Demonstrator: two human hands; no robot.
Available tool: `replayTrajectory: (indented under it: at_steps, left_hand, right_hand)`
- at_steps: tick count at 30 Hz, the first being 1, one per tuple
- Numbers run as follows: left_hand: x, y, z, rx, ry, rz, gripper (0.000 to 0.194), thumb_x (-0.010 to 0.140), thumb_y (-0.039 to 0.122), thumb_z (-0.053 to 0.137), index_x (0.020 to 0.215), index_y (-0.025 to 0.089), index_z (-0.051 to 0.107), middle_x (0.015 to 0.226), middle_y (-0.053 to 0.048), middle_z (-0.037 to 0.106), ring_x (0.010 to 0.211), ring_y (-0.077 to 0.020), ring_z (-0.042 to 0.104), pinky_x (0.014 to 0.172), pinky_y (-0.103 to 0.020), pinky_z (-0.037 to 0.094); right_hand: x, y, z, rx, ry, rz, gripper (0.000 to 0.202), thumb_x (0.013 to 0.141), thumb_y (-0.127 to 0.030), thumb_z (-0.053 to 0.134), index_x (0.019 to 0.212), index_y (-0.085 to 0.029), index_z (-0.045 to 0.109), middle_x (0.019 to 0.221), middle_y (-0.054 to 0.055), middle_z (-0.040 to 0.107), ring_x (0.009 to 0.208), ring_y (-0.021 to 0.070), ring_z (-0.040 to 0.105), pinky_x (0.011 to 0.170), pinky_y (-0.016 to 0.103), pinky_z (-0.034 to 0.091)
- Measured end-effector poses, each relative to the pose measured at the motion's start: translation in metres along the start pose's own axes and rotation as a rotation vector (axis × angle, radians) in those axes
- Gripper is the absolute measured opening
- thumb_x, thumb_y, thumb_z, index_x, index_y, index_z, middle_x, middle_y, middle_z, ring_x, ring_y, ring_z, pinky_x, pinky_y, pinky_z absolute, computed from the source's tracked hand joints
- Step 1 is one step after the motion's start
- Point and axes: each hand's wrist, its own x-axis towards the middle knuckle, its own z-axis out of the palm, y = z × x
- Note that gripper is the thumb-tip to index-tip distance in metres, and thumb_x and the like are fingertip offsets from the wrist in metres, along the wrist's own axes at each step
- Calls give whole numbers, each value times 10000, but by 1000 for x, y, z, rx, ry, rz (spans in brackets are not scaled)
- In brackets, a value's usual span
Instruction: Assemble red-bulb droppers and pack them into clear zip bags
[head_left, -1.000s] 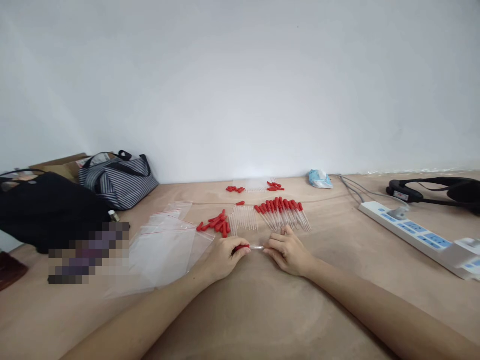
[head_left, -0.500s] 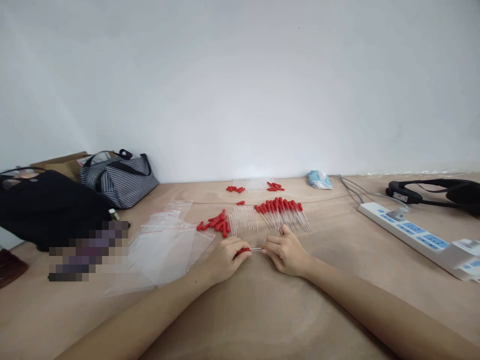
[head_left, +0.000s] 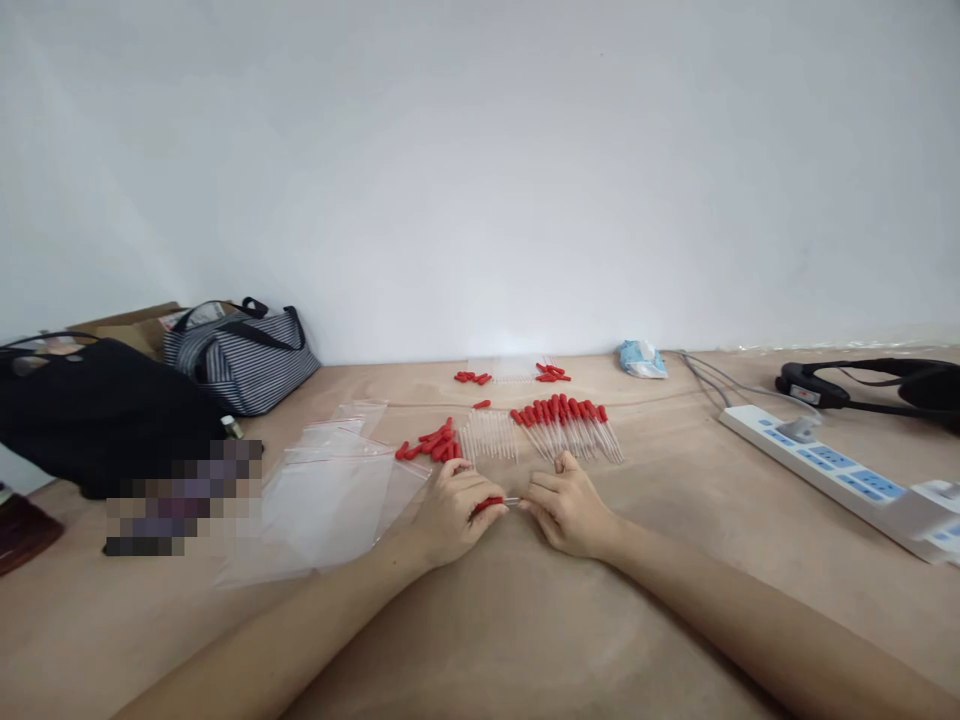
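Note:
Between thumb and fingers, my left hand point(head_left: 459, 512) pinches a red rubber bulb point(head_left: 489, 503). A thin clear tube point(head_left: 513, 502) spans the short gap to my right hand point(head_left: 568, 508), whose fingertips grip its other end. Beyond my left hand lie a pile of loose red bulbs point(head_left: 439, 443) and a row of bare clear tubes point(head_left: 489, 437). Tubes with red bulbs on their ends point(head_left: 574, 425) are fanned out beyond my right hand. A single red bulb point(head_left: 481, 405) rests behind the bare tubes.
Clear zip bags point(head_left: 322, 500) lie left of my left hand. Farther left are a striped bag point(head_left: 251, 360) and a black bag point(head_left: 112, 420). A blue-and-white packet point(head_left: 642, 359) sits by the wall; a power strip point(head_left: 832, 470) and black headset point(head_left: 840, 388) are at right.
My hands have come slightly closer together, and less of the clear tube shows between them. My left hand's fingers are raised a little more. The whole view has shifted slightly.

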Motion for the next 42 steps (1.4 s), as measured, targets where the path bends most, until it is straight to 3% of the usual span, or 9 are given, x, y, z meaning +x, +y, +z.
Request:
replayTrajectory:
  at_steps: [6, 8, 11, 16, 22, 27, 35, 38, 42]
  left_hand:
    - [-1, -13, 5, -4, 51, -10, 84, 818, 243, 529, 841, 211, 603, 791, 2, 657, 751, -163, 570, 818, -371, 337]
    - [-3, -15, 5, -4, 81, -48, 182, 795, 253, 553, 974, 222, 567, 903, -28, 624, 841, -191, 553, 812, -372, 364]
    - [-5, -14, 5, -34, 141, -136, 363, 776, 233, 547, 1124, 207, 446, 1037, -75, 532, 937, -212, 508, 808, -363, 402]
    - [-3, -8, 2, -57, -5, -165, 159, 788, 196, 498, 946, 190, 503, 936, -50, 538, 822, -182, 530, 724, -317, 435]
    - [0, -8, -1, -56, -70, -123, 93, 811, 203, 477, 821, 184, 568, 833, -39, 577, 789, -174, 531, 709, -294, 423]
    - [0, -10, -1, -45, -76, -118, 100, 812, 200, 481, 824, 181, 578, 841, -42, 588, 798, -176, 533, 707, -293, 420]
    - [4, -13, -1, -34, -10, -123, 77, 799, 201, 503, 799, 175, 575, 831, -39, 587, 796, -172, 534, 728, -297, 426]
    - [23, -30, -5, 58, 74, -230, 120, 801, 196, 499, 703, 169, 564, 778, -37, 582, 783, -177, 544, 736, -303, 429]
    - [68, -68, -8, 196, 9, -417, 79, 776, 192, 536, 709, 161, 563, 792, -48, 596, 823, -211, 558, 739, -327, 438]
  right_hand:
    - [3, 3, -8, -103, -96, 22, 192, 837, -256, 440, 784, -188, 612, 736, 24, 584, 705, 139, 432, 655, 306, 181]
    - [2, 6, -10, -132, -113, 55, 185, 825, -252, 455, 763, -189, 617, 717, 29, 586, 717, 148, 437, 654, 309, 182]
    - [0, 18, -10, -165, -55, 275, 201, 819, -241, 448, 737, -184, 622, 699, 39, 600, 719, 156, 457, 659, 308, 193]
    - [9, 47, -4, -209, 68, 761, 214, 796, -243, 429, 915, -173, 593, 745, 49, 638, 764, 186, 512, 703, 308, 224]
    - [38, 59, 9, -262, -42, 985, 201, 789, -218, 393, 859, -207, 581, 794, 50, 639, 782, 200, 543, 715, 325, 234]
    - [42, 59, 18, -311, -112, 983, 219, 801, -226, 384, 836, -208, 599, 858, 70, 634, 832, 223, 543, 752, 363, 225]
    - [35, 51, 15, -293, -59, 822, 226, 800, -273, 420, 799, -194, 632, 843, 80, 638, 836, 213, 525, 747, 359, 219]
    - [45, 39, 17, -258, -102, 780, 257, 799, -316, 416, 748, -183, 631, 818, 77, 648, 820, 213, 537, 746, 362, 221]
    - [63, 29, 25, -247, -267, 848, 271, 765, -336, 438, 736, -159, 640, 775, 105, 657, 792, 230, 563, 749, 375, 233]
